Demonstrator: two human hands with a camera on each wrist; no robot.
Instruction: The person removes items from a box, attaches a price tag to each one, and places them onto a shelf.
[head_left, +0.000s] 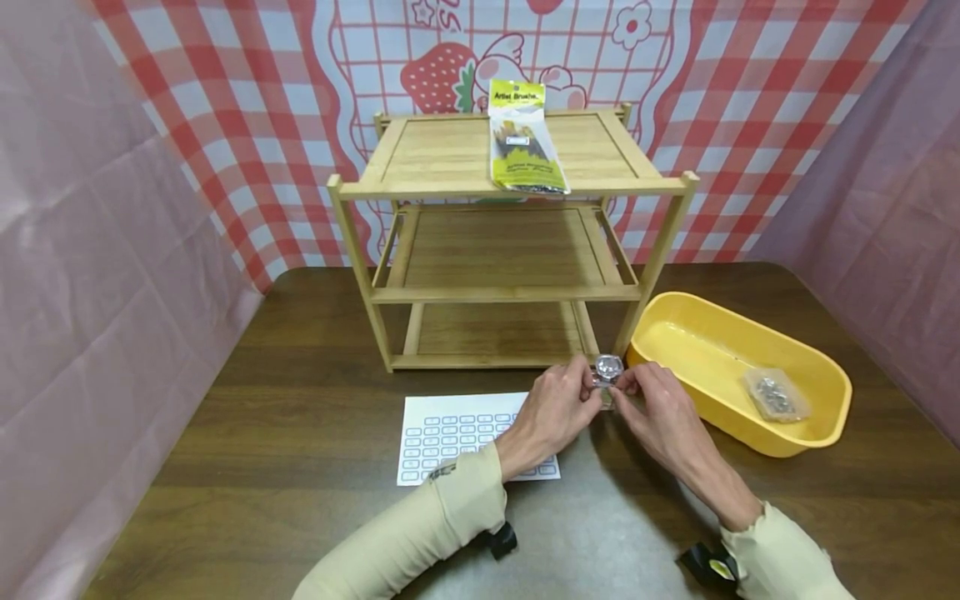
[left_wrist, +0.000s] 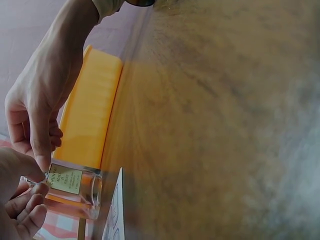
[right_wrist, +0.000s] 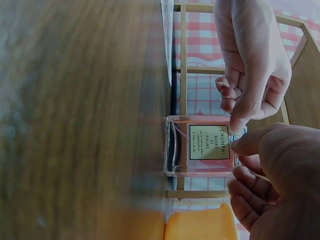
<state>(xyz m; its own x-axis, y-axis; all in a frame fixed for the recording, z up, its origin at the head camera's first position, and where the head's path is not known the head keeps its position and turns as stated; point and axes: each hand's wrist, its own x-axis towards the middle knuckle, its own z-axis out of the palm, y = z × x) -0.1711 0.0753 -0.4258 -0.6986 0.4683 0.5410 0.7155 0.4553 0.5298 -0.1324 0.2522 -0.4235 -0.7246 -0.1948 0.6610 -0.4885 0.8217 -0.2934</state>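
Observation:
A clear glass perfume bottle [right_wrist: 205, 170] with a faceted clear cap [head_left: 609, 367] stands upright on the table between both hands. A cream label [right_wrist: 209, 142] with dark print faces the person. My left hand [head_left: 557, 407] pinches at the bottle's neck from the left, just below the cap. From the right, my right hand [head_left: 663, 412] pinches at the same spot, thumb and fingertips close to the left thumb. Fingers partly cover the neck, so any small thing between the fingertips is hidden.
Beside the left forearm lies a white sheet of blue-framed labels [head_left: 450, 408]. A three-tier wooden shelf [head_left: 510, 293] stands behind, with a pack of artist brushes [head_left: 525, 142] on top. On the right, a yellow tub [head_left: 690, 333] holds a small clear bag of metallic bits [head_left: 776, 394].

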